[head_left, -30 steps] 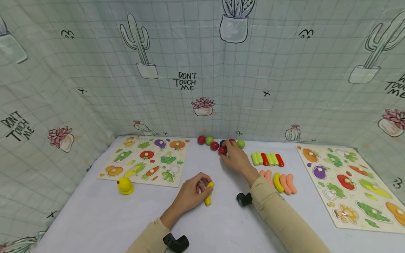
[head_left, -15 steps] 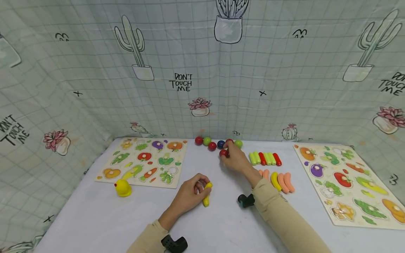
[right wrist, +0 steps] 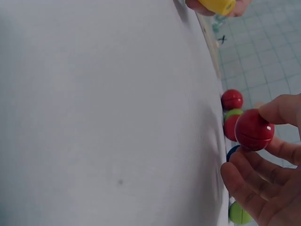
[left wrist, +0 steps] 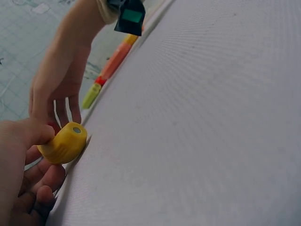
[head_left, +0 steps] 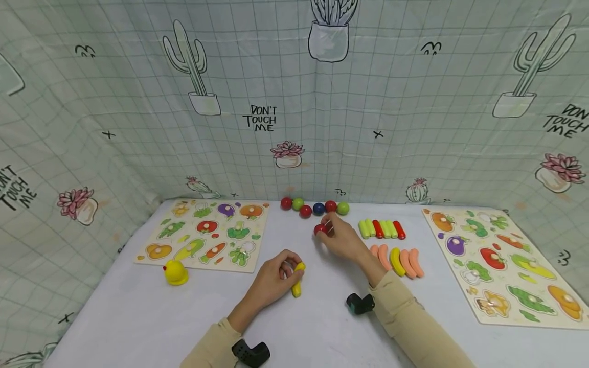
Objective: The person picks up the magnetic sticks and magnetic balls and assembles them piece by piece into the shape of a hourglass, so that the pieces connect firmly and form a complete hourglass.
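Note:
In the head view my left hand (head_left: 270, 278) holds a yellow curved magnetic rod (head_left: 296, 289) low over the white table. The rod's end, with a round metal disc set in it, shows in the left wrist view; my thumb and fingers pinch its other part. Farther forward and to the right, my right hand (head_left: 342, 239) grips a red ball (head_left: 319, 230) between thumb and fingers. The right wrist view shows this red ball (right wrist: 254, 130) close up, with the other fingers spread below it. Behind it are a blue ball (head_left: 318, 208) and several red and green balls.
Green and red straight rods (head_left: 378, 229) lie in a row right of the right hand, with pink and yellow curved rods (head_left: 405, 262) nearer. Vegetable puzzle boards stand left (head_left: 193, 237) and right (head_left: 506, 271). A yellow toy duck (head_left: 176, 273) sits at the left board's front edge.
My right hand has drawn a red ball back from the group of balls toward me, uncovering the blue and red balls behind. My left hand keeps hold of the yellow rod, nearly still.

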`<state>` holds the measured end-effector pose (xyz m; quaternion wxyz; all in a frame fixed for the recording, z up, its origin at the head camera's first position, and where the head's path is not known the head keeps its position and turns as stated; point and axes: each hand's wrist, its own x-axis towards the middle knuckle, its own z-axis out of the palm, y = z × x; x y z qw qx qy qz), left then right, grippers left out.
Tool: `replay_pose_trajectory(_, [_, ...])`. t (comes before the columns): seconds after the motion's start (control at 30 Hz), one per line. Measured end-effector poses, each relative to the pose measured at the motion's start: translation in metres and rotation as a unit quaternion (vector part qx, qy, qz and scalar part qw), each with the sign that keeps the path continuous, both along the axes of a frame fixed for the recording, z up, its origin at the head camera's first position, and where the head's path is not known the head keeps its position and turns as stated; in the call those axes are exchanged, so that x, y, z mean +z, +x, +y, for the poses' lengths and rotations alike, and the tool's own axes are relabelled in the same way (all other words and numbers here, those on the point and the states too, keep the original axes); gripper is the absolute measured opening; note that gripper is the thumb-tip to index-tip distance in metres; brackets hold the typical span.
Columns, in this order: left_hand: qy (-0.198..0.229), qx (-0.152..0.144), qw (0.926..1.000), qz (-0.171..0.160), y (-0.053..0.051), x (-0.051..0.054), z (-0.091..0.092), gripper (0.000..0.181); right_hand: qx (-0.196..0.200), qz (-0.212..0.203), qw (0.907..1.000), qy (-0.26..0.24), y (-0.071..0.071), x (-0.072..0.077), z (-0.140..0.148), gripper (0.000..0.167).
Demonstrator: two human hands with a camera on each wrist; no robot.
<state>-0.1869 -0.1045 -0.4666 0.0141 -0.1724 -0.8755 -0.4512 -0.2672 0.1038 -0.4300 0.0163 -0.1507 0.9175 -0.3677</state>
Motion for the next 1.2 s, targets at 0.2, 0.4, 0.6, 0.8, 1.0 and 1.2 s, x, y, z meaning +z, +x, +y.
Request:
replay_pose_trajectory(0.2, [0.005,-0.005,1.0,-0.001,0.0,0.002,0.002,0.018,-0.001,-0.002,1.0,-0.002,0.011,0.002,0.003,0.029])
replay_pose_trajectory(0.4, [0.014,-0.004,0.9999,-0.005,-0.005,0.006,0.003,0.018,0.009,-0.008,0.9998,-0.014,0.021,0.001,0.005,0.028])
replay_pose_trajectory(0.6, [0.018,0.003,0.9998,-0.009,-0.013,0.012,0.008,0.017,-0.001,-0.033,0.9988,-0.037,0.029,-0.001,0.01,0.029])
replay_pose_trajectory(0.8, [0.014,-0.001,0.9994,-0.032,-0.026,0.013,0.02,0.016,-0.007,-0.048,0.9958,-0.078,0.03,-0.003,0.019,0.029])
replay_pose_trajectory(1.0, [0.022,-0.002,0.999,-0.039,-0.038,0.009,0.028,0.017,-0.002,-0.061,0.9932,-0.099,0.03,-0.005,0.024,0.029])
replay_pose_trajectory(1.2, [0.05,-0.005,0.9981,-0.035,-0.034,0.002,0.028,0.02,-0.001,-0.07,0.9924,-0.102,0.035,-0.006,0.025,0.03])
